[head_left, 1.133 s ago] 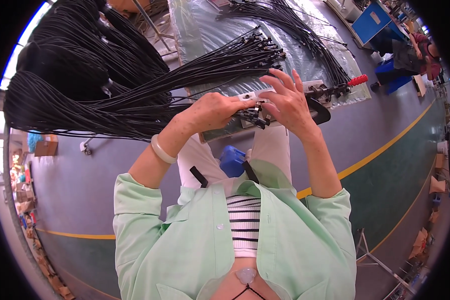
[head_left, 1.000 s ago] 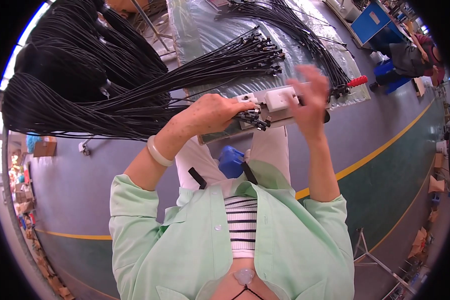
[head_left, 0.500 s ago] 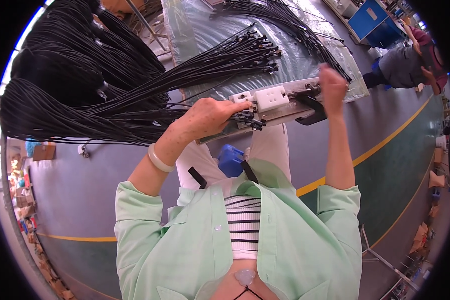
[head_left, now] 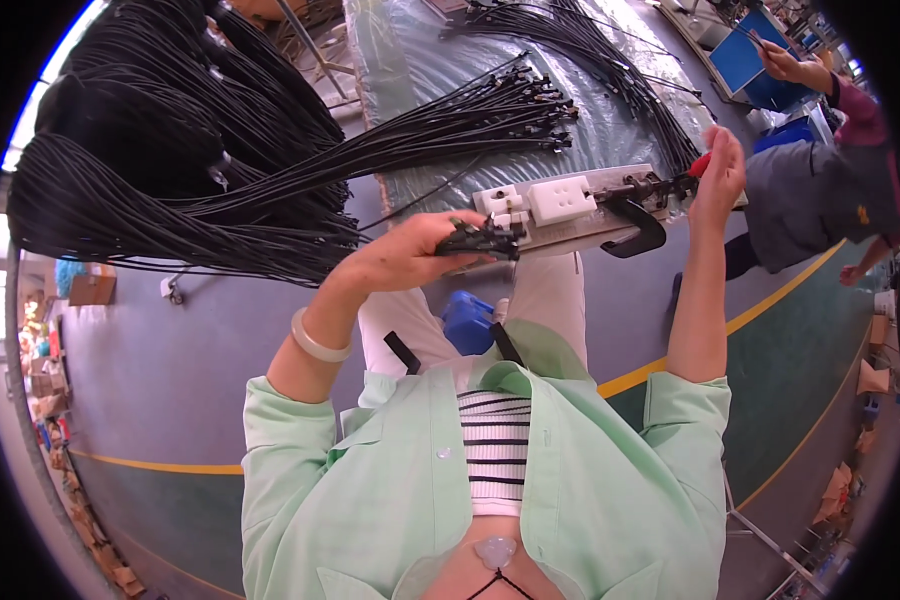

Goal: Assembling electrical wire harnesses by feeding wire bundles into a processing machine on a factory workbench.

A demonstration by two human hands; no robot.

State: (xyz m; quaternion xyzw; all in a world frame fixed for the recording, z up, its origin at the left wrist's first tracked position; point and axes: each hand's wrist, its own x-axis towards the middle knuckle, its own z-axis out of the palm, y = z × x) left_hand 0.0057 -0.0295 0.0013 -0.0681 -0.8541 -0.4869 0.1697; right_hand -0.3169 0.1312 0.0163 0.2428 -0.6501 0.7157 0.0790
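My left hand [head_left: 402, 252] is closed around a bunch of black cables near their ends. The cable ends [head_left: 482, 240] stick out past its fingers, beside the near left corner of a small fixture. That fixture has white plastic blocks [head_left: 562, 199] on a flat metal plate [head_left: 610, 185]. A dark toggle clamp [head_left: 642, 190] lies along the plate's right part, with a curved black handle [head_left: 638, 235] below it. My right hand [head_left: 720, 182] is closed at the clamp's red grip [head_left: 701, 165], which its fingers partly cover.
A large mass of black cables [head_left: 160, 130] hangs at the left. More cable bundles [head_left: 490, 110] lie across the plastic-covered table [head_left: 400, 60]. A co-worker [head_left: 820, 190] stands close on the right, near a blue box [head_left: 755, 60]. A blue container [head_left: 467, 322] is below, by my legs.
My right hand has moved right, away from the white blocks, and the red grip shows. My left index finger has come off the small white block. The co-worker has come nearer.
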